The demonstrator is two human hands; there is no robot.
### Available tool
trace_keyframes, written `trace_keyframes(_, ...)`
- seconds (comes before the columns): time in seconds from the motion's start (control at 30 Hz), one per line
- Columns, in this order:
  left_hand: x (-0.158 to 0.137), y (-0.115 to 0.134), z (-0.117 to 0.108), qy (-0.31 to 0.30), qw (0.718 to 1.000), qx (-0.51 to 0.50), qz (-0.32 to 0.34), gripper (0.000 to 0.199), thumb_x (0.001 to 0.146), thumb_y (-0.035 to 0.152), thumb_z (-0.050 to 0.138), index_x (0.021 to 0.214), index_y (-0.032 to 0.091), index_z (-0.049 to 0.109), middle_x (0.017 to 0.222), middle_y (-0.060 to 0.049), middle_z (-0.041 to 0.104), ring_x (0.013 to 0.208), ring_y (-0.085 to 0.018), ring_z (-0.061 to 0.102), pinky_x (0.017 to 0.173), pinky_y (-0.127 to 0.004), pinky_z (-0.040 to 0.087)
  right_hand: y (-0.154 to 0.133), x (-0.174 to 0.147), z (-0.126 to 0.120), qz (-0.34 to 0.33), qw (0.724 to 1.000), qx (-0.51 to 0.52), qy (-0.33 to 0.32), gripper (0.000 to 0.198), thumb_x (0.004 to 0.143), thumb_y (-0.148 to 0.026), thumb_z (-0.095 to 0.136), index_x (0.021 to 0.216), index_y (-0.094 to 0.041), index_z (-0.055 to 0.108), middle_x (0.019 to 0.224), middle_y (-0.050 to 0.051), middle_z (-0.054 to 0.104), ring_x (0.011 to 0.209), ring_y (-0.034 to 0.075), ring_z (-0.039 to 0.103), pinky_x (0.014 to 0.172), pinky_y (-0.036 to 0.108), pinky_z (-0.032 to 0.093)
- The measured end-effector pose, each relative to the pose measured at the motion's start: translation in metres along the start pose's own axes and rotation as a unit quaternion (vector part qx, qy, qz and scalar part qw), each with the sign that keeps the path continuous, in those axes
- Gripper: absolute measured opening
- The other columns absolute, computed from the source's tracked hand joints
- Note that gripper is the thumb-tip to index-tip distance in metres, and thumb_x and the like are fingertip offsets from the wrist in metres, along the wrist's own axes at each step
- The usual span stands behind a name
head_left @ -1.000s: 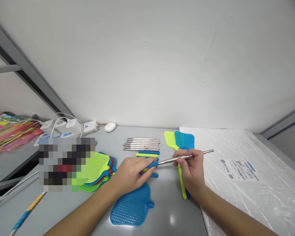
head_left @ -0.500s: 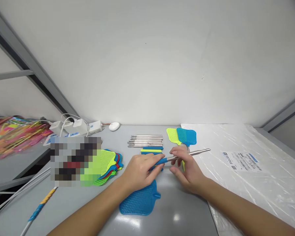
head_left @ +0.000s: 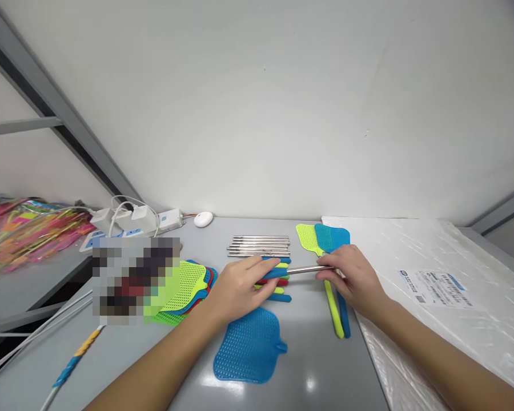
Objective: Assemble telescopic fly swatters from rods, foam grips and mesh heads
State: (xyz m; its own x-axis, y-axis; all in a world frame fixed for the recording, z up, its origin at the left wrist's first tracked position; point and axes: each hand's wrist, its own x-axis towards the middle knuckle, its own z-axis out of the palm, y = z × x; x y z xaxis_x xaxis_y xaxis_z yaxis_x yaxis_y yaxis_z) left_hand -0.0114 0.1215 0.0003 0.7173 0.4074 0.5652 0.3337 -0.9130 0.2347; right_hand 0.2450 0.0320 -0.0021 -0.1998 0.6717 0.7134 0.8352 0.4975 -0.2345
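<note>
My left hand (head_left: pixel 244 285) is closed around the blue grip of a telescopic metal rod (head_left: pixel 304 270). The fingers of my right hand (head_left: pixel 351 277) pinch the rod's far end, which they hide. Below my left hand a blue fly swatter head (head_left: pixel 251 348) lies flat, its socket pointing right. Several coloured handle grips (head_left: pixel 285 298) lie under and beside the rod, partly covered. Behind them is a row of metal rods (head_left: pixel 259 245). Two swatters with handles, one yellow-green (head_left: pixel 308 237) and one blue (head_left: pixel 336 235), lie by my right hand.
Several swatter heads (head_left: pixel 188 282) are stacked at left, partly under a blurred patch. Beyond them stand a power strip with chargers (head_left: pixel 141 220) and a white round device (head_left: pixel 203 219). A plastic-wrapped sheet with a label (head_left: pixel 437 288) covers the right side. Bagged colourful items (head_left: pixel 34 234) lie far left.
My right hand has moved right and closed on the rod's end, where its fingers were looser before. The blue swatter head and the two finished swatters' handles are less covered now.
</note>
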Motion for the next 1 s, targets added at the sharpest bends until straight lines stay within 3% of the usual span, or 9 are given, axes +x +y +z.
trace_keyframes(0.17, 0.002, 0.011, -0.008, 0.033, 0.992, -0.122, 0.017, 0.034, 0.086, 0.024, 0.062, 0.120, 0.024, 0.060, 0.099, -0.006, 0.062, 0.082, -0.014, 0.060, 0.071, -0.026, 0.052, -0.007, 0.001, -0.001, -0.089, 0.992, -0.060, -0.068, 0.010, 0.095, -0.025, 0.054, 0.103, -0.022, 0.060, 0.073, 0.002, 0.062, 0.069, 0.017, 0.052, 0.075, 0.035, 0.040)
trace_keyframes(0.3, 0.004, 0.018, -0.014, 0.084, 0.956, -0.275, -0.060, 0.031, 0.089, 0.028, 0.057, 0.119, 0.022, 0.061, 0.100, -0.007, 0.060, 0.086, -0.017, 0.058, 0.078, -0.032, 0.051, -0.007, -0.001, 0.002, -0.093, 0.986, -0.093, -0.108, 0.011, 0.097, -0.027, 0.051, 0.102, -0.022, 0.060, 0.070, 0.000, 0.060, 0.067, 0.016, 0.053, 0.084, 0.038, 0.038)
trace_keyframes(0.37, 0.007, 0.017, -0.016, 0.096, 0.908, -0.388, -0.130, 0.030, 0.094, 0.036, 0.048, 0.114, 0.020, 0.063, 0.096, -0.007, 0.059, 0.087, -0.019, 0.057, 0.081, -0.035, 0.049, -0.009, -0.001, 0.005, -0.090, 0.983, -0.105, -0.124, 0.012, 0.097, -0.027, 0.050, 0.101, -0.022, 0.060, 0.071, 0.001, 0.061, 0.068, 0.016, 0.054, 0.088, 0.041, 0.036)
trace_keyframes(0.57, 0.022, 0.011, -0.025, 0.067, 0.678, -0.666, -0.304, 0.062, 0.093, 0.062, 0.026, 0.095, 0.014, 0.065, 0.083, -0.009, 0.059, 0.074, -0.019, 0.058, 0.073, -0.037, 0.052, -0.022, -0.004, 0.015, -0.089, 0.977, -0.134, -0.139, 0.017, 0.100, -0.020, 0.040, 0.099, -0.019, 0.058, 0.074, 0.002, 0.059, 0.069, 0.017, 0.051, 0.088, 0.040, 0.036)
trace_keyframes(0.67, 0.025, 0.009, -0.030, 0.023, 0.624, -0.709, -0.329, 0.071, 0.090, 0.069, 0.018, 0.096, 0.016, 0.063, 0.084, -0.009, 0.059, 0.075, -0.020, 0.058, 0.073, -0.037, 0.052, -0.025, -0.007, 0.018, -0.098, 0.974, -0.142, -0.147, 0.019, 0.100, -0.018, 0.039, 0.097, -0.016, 0.057, 0.073, 0.003, 0.057, 0.067, 0.017, 0.048, 0.082, 0.039, 0.036)
trace_keyframes(0.73, 0.024, 0.009, -0.030, -0.008, 0.626, -0.706, -0.330, 0.074, 0.089, 0.072, 0.014, 0.097, 0.016, 0.063, 0.087, -0.010, 0.060, 0.080, -0.021, 0.059, 0.076, -0.037, 0.052, -0.025, -0.008, 0.019, -0.102, 0.973, -0.142, -0.150, 0.019, 0.099, -0.018, 0.039, 0.095, -0.015, 0.057, 0.072, 0.003, 0.056, 0.066, 0.017, 0.047, 0.077, 0.037, 0.036)
trace_keyframes(0.8, 0.023, 0.012, -0.027, -0.018, 0.656, -0.679, -0.329, 0.074, 0.089, 0.072, 0.016, 0.098, 0.016, 0.063, 0.090, -0.011, 0.061, 0.084, -0.022, 0.060, 0.078, -0.037, 0.052, -0.025, -0.008, 0.019, -0.104, 0.974, -0.140, -0.148, 0.019, 0.099, -0.018, 0.040, 0.092, -0.016, 0.058, 0.071, 0.003, 0.055, 0.064, 0.017, 0.045, 0.071, 0.034, 0.035)
trace_keyframes(0.9, 0.019, 0.018, -0.019, 0.012, 0.710, -0.629, -0.316, 0.067, 0.091, 0.069, 0.024, 0.095, 0.016, 0.065, 0.085, -0.009, 0.060, 0.082, -0.021, 0.059, 0.077, -0.035, 0.052, -0.029, -0.008, 0.018, -0.100, 0.975, -0.142, -0.140, 0.022, 0.099, -0.018, 0.040, 0.086, -0.017, 0.058, 0.069, 0.003, 0.054, 0.062, 0.017, 0.043, 0.065, 0.032, 0.032)
trace_keyframes(1.0, 0.015, 0.025, -0.011, 0.038, 0.734, -0.606, -0.302, 0.065, 0.092, 0.067, 0.026, 0.092, 0.016, 0.067, 0.077, -0.006, 0.059, 0.077, -0.019, 0.058, 0.076, -0.035, 0.051, -0.034, -0.008, 0.016, -0.087, 0.976, -0.142, -0.137, 0.024, 0.098, -0.019, 0.041, 0.081, -0.018, 0.057, 0.069, 0.003, 0.055, 0.061, 0.018, 0.041, 0.063, 0.031, 0.030)
